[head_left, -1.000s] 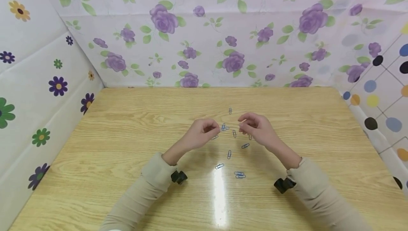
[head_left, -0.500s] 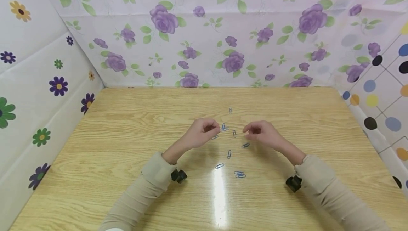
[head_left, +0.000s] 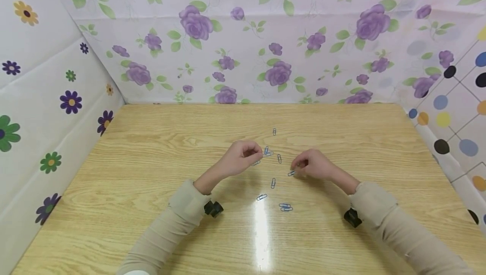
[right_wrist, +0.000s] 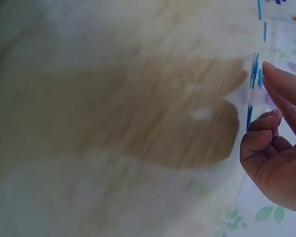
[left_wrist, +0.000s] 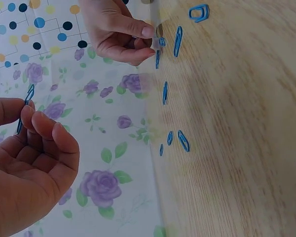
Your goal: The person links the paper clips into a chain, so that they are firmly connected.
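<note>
In the head view my left hand [head_left: 243, 158] pinches a blue paper clip [left_wrist: 28, 96] between thumb and forefinger, above the table; the left wrist view shows the clip sticking out past the fingertips. My right hand [head_left: 314, 164] is low over the table on the right. Its thumb and forefinger are spread apart in the left wrist view, close to a blue paper clip [head_left: 291, 173] that lies on the wood. Whether the fingers touch that clip I cannot tell. Another paper clip [head_left: 279, 158] lies between the two hands.
More blue paper clips lie scattered on the wooden table [head_left: 171, 140]: one farther back [head_left: 274, 132], others in front, including an overlapping pair of paper clips [head_left: 285, 207]. Flower-patterned cloth [head_left: 250, 43] stands along the table's back and left; dotted cloth [head_left: 448, 119] hangs at right.
My right hand has moved to the right and nearer to me, away from the left hand and down beside a paper clip. The left hand stays in place with its paper clip.
</note>
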The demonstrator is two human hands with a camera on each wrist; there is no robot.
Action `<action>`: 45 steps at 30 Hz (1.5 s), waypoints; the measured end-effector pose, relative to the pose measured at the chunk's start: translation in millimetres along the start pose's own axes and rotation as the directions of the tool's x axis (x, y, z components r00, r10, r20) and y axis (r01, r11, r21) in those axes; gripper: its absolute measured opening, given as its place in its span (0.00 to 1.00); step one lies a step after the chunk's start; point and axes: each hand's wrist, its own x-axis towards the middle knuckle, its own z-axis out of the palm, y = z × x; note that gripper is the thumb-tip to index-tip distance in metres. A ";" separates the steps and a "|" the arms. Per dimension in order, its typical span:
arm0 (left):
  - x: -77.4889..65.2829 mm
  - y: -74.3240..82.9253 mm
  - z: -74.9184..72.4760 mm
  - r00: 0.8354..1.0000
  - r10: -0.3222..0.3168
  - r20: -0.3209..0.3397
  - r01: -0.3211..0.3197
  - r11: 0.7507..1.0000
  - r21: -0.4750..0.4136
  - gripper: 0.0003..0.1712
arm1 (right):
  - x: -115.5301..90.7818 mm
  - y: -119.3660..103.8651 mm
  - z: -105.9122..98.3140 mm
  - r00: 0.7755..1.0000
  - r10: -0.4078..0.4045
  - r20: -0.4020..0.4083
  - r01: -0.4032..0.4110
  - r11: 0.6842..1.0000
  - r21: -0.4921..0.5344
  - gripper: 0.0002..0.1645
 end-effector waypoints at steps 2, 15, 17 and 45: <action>0.5 -0.1 0.0 1.000 0.003 0.002 -0.003 1.000 -0.002 0.07 | 1.1 -0.2 1.8 1.000 -0.011 0.007 0.011 1.000 -0.014 0.06; 0.9 -2.8 0.2 1.000 0.002 0.011 -0.002 1.000 -0.014 0.07 | 1.4 -3.9 8.0 0.996 -0.079 0.029 0.082 0.990 -0.115 0.07; 1.2 -2.8 0.0 1.000 0.000 0.011 0.000 1.000 -0.017 0.07 | 0.9 -5.4 7.8 0.997 -0.069 0.031 0.073 0.991 -0.114 0.07; 0.8 -3.6 0.7 0.999 0.024 0.021 -0.024 1.000 -0.002 0.07 | -8.7 -22.3 -5.4 0.996 -0.020 -0.092 0.026 0.997 0.072 0.05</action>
